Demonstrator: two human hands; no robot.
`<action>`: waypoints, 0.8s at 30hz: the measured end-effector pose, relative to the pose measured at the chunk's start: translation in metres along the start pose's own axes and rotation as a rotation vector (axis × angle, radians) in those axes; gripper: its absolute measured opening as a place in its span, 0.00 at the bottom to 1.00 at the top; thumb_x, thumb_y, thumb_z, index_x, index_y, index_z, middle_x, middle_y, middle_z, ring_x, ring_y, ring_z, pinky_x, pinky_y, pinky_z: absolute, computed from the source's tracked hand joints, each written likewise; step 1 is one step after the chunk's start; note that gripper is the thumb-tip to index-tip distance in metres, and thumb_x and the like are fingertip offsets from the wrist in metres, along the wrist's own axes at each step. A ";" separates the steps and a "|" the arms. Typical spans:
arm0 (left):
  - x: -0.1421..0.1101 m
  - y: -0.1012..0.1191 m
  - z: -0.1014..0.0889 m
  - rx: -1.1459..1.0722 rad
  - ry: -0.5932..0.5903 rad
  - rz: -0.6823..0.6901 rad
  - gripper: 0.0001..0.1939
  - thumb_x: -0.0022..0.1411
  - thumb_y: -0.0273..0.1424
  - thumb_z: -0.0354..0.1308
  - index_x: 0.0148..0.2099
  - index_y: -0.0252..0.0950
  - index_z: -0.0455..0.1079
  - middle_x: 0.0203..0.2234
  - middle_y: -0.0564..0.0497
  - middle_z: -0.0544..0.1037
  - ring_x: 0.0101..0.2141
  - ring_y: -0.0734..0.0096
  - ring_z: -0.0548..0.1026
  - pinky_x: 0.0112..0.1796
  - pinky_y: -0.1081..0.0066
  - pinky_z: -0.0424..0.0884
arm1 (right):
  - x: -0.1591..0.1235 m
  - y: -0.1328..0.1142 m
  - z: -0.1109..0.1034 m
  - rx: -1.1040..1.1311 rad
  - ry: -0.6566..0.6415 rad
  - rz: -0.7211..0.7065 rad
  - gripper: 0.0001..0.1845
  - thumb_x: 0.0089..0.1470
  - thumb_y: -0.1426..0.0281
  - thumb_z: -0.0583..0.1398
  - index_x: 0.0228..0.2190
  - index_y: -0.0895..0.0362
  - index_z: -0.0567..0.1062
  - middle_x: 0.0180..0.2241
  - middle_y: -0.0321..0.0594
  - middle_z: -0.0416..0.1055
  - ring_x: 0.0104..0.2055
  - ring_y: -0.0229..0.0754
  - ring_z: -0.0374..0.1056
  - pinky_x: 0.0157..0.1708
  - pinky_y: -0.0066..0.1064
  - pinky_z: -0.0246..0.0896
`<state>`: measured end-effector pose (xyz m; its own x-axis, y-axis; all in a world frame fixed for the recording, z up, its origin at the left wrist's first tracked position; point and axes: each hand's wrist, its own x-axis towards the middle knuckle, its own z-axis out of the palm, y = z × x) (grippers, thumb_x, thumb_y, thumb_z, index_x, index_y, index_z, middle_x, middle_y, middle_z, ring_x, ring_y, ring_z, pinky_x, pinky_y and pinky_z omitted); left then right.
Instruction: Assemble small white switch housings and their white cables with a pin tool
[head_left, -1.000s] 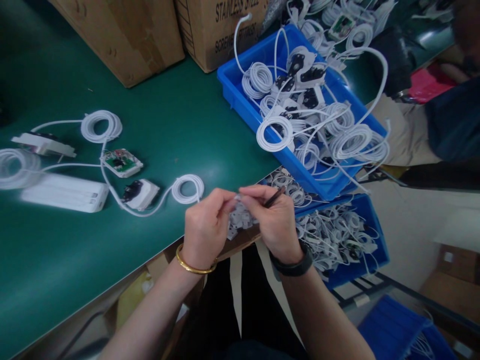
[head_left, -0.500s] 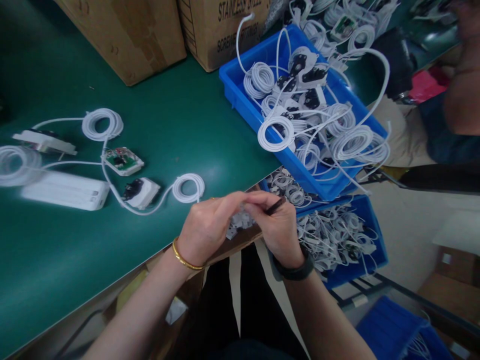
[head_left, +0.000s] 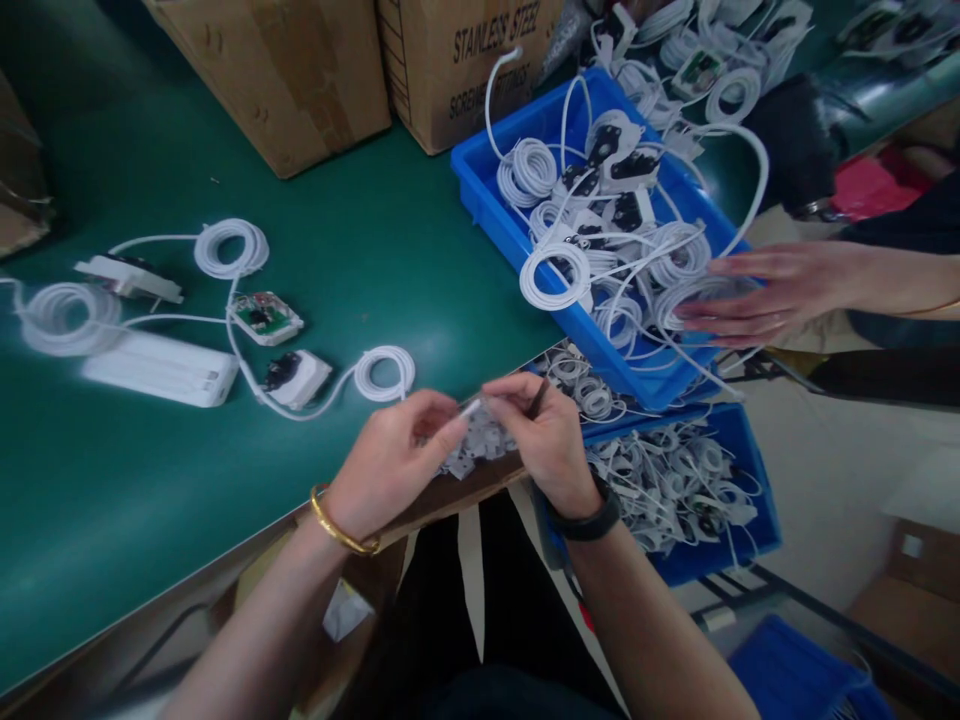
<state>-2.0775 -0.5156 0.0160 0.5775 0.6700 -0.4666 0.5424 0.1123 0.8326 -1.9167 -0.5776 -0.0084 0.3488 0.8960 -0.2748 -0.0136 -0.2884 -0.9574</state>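
My left hand (head_left: 397, 450) is closed around a white cable, whose short end (head_left: 470, 408) pokes out past the thumb. The cable comes from a small coil (head_left: 384, 373) on the bench. Close beside that end, my right hand (head_left: 551, 440) is closed, thumb and finger pinched together. A thin dark tool (head_left: 538, 398) sticks up from its grip; the rest of it is hidden. Anything tiny at the right fingertips is too blurred to make out. Below both hands, small whitish plastic pieces (head_left: 480, 445) lie in an open cardboard box (head_left: 465, 490).
Left on the green bench (head_left: 300, 490) lie a white plug housing (head_left: 304, 380), an open circuit board (head_left: 266, 317) and a white power bank (head_left: 161, 368). A blue bin (head_left: 487, 205) holds coiled cables; another person's hand (head_left: 780, 295) reaches into it. Another blue bin (head_left: 769, 500) sits lower right.
My hands have moved apart from being pressed together, baring the cable end and more plastic pieces. Another person's hand has come in over the blue bin. The view has shifted slightly.
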 end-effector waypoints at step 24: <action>0.003 0.017 0.026 0.098 0.174 0.076 0.15 0.64 0.34 0.48 0.30 0.34 0.71 0.20 0.54 0.70 0.22 0.75 0.65 0.25 0.75 0.58 | 0.010 -0.010 -0.019 0.018 -0.040 -0.163 0.06 0.47 0.76 0.64 0.26 0.52 0.79 0.29 0.37 0.77 0.36 0.41 0.72 0.38 0.34 0.68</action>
<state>-2.0506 -0.5308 0.0205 0.5095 0.7913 -0.3379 0.5632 -0.0099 0.8263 -1.8956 -0.5721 -0.0001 0.3102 0.9433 -0.1182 0.0237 -0.1320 -0.9910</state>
